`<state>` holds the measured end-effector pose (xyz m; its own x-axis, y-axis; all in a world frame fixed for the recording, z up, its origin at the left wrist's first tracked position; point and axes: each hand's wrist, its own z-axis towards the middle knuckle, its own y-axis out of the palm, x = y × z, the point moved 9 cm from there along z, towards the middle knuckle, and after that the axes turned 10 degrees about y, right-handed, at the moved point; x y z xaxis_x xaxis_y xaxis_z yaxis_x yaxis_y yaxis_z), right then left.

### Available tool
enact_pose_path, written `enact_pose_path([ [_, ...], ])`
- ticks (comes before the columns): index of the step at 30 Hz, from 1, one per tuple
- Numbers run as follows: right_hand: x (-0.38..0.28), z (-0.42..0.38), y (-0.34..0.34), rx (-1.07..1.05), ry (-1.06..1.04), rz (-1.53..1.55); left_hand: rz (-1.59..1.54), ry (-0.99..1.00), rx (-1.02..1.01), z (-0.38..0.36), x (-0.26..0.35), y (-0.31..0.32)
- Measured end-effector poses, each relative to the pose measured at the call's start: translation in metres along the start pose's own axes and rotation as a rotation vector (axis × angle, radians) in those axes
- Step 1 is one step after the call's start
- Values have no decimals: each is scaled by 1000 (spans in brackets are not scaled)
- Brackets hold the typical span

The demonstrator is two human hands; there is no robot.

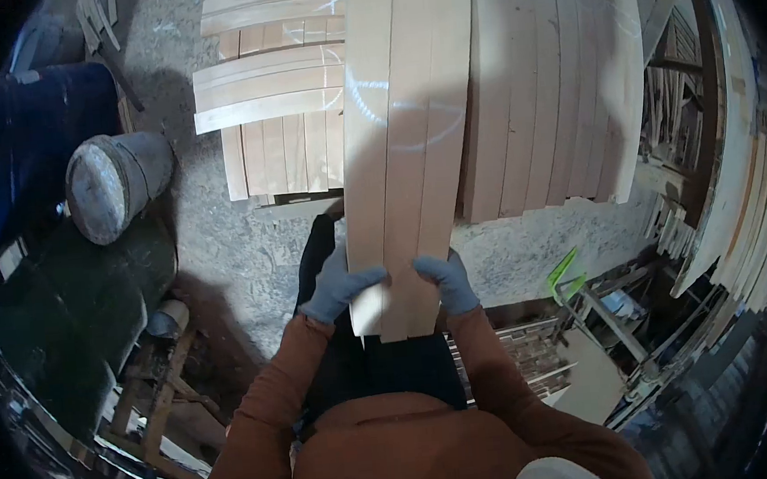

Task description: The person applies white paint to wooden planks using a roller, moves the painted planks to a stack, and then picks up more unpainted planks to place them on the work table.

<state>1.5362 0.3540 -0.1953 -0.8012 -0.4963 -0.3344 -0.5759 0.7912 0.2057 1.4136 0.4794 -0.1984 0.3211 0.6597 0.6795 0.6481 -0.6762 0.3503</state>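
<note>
Three long pale wooden boards (411, 183) lie side by side in front of me, their near ends uneven and close to my body. White chalk curves run across their faces. My left hand (342, 283), in a light grey-blue glove, is closed round the left edge with the thumb on top. At the right edge my right hand (447, 279), gloved alike, grips the boards with its thumb over the face. The fingers beneath are hidden on both sides. Right of the held boards is a wide stack of similar boards (552, 91).
Shorter chalk-marked boards (272, 82) are stacked crosswise at the left. Beyond them are a whitish bucket (114, 189) on its side, a blue drum (58, 112) and a green sheet (74, 309). On the right stand a metal frame (620, 320) and leaning wooden strips (752, 228).
</note>
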Motion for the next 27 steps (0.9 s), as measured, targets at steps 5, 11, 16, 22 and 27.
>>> enact_pose_path([
  [5, 17, 11, -21, -94, 32, -59, -24, 49, -64, -3, -6, -5],
  [11, 10, 41, -12, -84, 22, 310, 135, 265, 155, 28, 20, -15],
  [16, -2, 21, 2, -191, -116, 259, 13, 219, 104, 6, 18, -10],
  [22, -11, 25, -1, -101, -40, 48, -73, 287, -56, 13, 41, 8],
  [27, -11, 5, 8, -223, -106, 246, -196, 205, 63, -10, 59, 18],
])
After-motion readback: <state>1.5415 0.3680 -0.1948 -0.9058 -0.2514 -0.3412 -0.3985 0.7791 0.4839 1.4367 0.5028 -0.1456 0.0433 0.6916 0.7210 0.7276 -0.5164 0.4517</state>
